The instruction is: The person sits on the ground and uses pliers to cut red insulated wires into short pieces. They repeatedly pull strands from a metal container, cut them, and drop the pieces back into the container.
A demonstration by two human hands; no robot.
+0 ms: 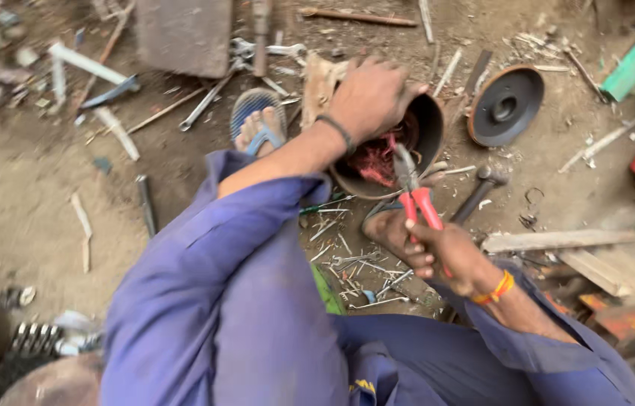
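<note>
My left hand [371,96] grips the top rim of a round dark metal motor housing [433,129] that stands on the dirt floor between my sandalled feet. Reddish copper windings [372,160] show inside it. My right hand [449,256] is closed on the red handles of a pair of pliers [413,189]. The pliers' grey jaws reach into the housing, right at the windings. Purple sleeves and trousers cover my arms and legs.
A hammer [481,189] lies just right of the housing, and a round dark end cover [507,105] sits farther right. Spanners [208,101], rods and nails litter the dirt. Wooden planks [558,240] lie at right, a flat metal plate [182,34] at top.
</note>
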